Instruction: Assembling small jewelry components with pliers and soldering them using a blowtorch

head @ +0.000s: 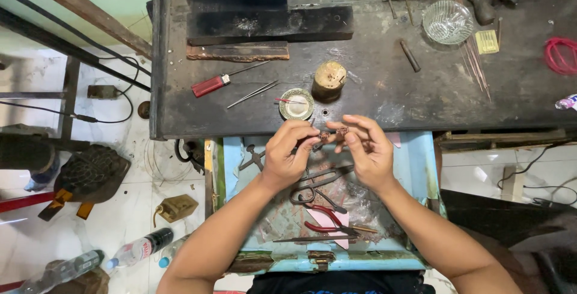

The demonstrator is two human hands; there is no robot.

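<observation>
My left hand [288, 153] and my right hand [363, 150] meet over the front edge of a dark workbench [372, 96], above an open blue drawer [415, 168]. Between the fingertips of both hands I pinch a small reddish-brown metal piece [334, 135]. My left hand also grips a thin dark tool that points at the piece. Just beyond the hands lie a small round metal dish [297, 104] and a short wooden cylinder [329, 80].
The drawer holds black scissors [315, 183] and red-handled pliers [327, 219]. On the bench lie a red-handled screwdriver [210, 85], thin rods [252, 94], a dark block [264, 24], a glass bowl [448, 22] and red wire [562, 54]. Plastic bottles [138, 249] lie on the floor at left.
</observation>
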